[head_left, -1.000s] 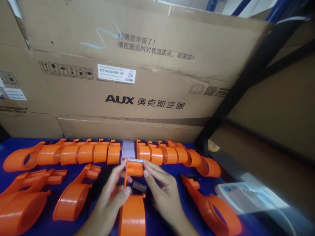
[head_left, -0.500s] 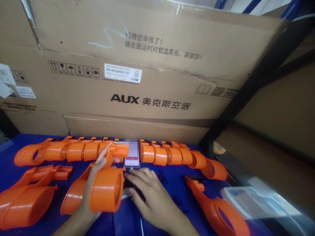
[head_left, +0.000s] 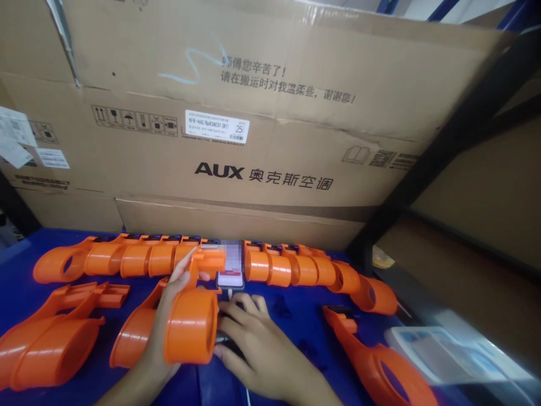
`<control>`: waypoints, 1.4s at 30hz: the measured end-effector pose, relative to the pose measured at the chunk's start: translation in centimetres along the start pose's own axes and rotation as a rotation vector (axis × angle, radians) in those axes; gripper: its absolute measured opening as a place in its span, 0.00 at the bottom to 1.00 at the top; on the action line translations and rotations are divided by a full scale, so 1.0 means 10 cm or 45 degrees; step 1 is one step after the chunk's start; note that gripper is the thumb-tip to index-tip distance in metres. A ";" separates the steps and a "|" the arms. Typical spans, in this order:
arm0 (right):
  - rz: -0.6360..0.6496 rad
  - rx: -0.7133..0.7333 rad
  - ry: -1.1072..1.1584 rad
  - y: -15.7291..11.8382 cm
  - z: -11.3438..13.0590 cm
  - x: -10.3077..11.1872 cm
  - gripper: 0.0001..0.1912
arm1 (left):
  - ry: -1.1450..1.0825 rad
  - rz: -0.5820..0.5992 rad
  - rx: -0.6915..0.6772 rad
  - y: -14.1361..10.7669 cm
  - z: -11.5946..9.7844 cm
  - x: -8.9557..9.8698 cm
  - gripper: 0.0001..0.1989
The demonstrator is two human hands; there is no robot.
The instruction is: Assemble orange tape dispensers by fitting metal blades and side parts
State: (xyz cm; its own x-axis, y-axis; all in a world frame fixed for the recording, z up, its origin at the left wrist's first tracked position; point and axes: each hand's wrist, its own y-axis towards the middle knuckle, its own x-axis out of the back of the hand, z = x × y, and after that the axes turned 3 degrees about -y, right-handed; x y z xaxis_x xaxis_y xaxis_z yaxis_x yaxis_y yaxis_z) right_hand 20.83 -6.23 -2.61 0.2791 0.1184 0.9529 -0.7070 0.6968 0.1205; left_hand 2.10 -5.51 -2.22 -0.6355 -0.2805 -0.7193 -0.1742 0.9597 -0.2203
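Note:
My left hand is closed round an orange plastic part, a wide ring with a narrow arm rising to a channelled end. It is tilted above the blue table surface. To the right of the ring, my right hand has its fingers bent down over a dark object with a greyish end. Its fingers hide most of that object, so its kind is unclear. Another orange part lies just behind my left wrist. A phone with its screen lit lies beyond both hands, a white cable at its lower end.
A row of similar orange parts runs along the back, before a large cardboard box. More orange parts lie at left and right. Small black pieces lie right of my hand. A clear-and-blue package sits far right.
The view has shifted slightly, so the scene sits a little further right. My right fingers have drawn in under the orange ring's right side, covering more of the greyish piece. My left hand keeps its hold.

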 end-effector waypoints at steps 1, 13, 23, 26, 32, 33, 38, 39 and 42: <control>0.014 0.012 0.008 0.00 0.00 0.00 0.14 | 0.003 0.016 -0.007 0.00 0.01 0.00 0.33; -0.119 0.039 -0.054 0.02 -0.05 -0.05 0.07 | 0.165 0.200 0.085 0.08 0.12 0.05 0.32; -0.113 0.021 -0.071 0.02 -0.05 -0.12 0.08 | 0.357 0.257 0.001 0.03 0.19 0.07 0.33; -0.112 0.022 -0.083 0.01 -0.06 -0.13 0.08 | 0.393 0.246 -0.030 0.04 0.18 0.07 0.33; -0.319 -0.058 0.003 -0.04 -0.15 -0.07 0.07 | 0.365 0.207 -0.092 0.01 0.10 0.02 0.34; -0.409 -0.096 0.042 -0.06 -0.17 -0.05 0.07 | 0.355 0.208 -0.097 0.00 0.09 0.01 0.35; -1.049 -0.344 0.254 -0.16 -0.28 0.05 0.10 | 0.437 0.203 -0.100 -0.07 0.14 0.04 0.35; -1.137 -0.372 0.280 -0.17 -0.28 0.07 0.12 | 0.471 0.212 -0.094 -0.06 0.17 0.06 0.34; -1.196 -0.375 0.323 -0.18 -0.26 0.12 0.14 | 0.570 0.316 -0.049 -0.03 0.25 0.14 0.33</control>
State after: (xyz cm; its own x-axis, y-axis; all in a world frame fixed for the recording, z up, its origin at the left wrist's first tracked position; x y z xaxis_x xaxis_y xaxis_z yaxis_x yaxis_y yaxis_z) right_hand 24.16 -5.49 -2.40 0.7933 -0.4438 0.4168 0.0478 0.7278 0.6841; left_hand 3.18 -6.19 -4.82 -0.9197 -0.0182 -0.3922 0.0007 0.9989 -0.0479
